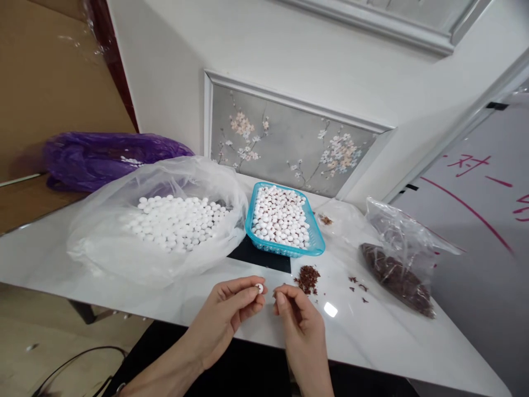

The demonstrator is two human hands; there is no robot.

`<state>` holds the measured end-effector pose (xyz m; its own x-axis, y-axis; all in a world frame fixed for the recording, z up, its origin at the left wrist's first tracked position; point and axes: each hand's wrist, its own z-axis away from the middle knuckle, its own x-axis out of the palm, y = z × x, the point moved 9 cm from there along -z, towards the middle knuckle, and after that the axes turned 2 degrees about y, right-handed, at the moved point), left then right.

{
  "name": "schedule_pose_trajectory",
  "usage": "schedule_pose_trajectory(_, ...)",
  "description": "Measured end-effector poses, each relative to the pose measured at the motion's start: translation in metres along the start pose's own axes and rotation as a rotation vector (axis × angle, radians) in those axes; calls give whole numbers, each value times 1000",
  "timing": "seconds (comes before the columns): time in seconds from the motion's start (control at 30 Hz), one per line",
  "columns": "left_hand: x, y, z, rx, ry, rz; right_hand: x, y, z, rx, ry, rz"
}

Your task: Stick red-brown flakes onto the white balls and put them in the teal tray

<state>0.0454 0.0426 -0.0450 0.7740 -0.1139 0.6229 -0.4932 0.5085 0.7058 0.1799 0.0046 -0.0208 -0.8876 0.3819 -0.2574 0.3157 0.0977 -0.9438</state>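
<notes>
My left hand (231,304) pinches a small white ball (259,288) between thumb and fingertips, and a reddish-brown bit shows on the ball. Just to its right, my right hand (300,317) has thumb and forefinger pressed together; whatever is between them is too small to make out. Beyond my right fingertips lies a pile of dark reddish-brown pieces (308,279). A blue plastic basket (285,251) behind the hands is full of white balls, many with brown bits on them. A clear plastic bag (103,231) on the left holds plain white balls (177,223).
A zip bag of brown pieces (399,278) lies on the right of the white table (363,336), with a few loose pieces (359,285) near it. A purple bag (103,149) sits back left. A floral panel (285,138) and a whiteboard (475,237) border the table.
</notes>
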Motion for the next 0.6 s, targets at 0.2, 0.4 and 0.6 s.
schedule_pose_trajectory(0.2, 0, 1, -2, 30, 10, -45, -21, 2, 0, 22, 85, 48)
schedule_pose_trajectory(0.4, -2, 0, -1, 52, -1, -96, -47, 3, 2, 87, 237, 44)
schedule_pose_trajectory(0.6, -1, 3, -1, 65, 20, -111, -50, 5, 0, 50, 208, 95)
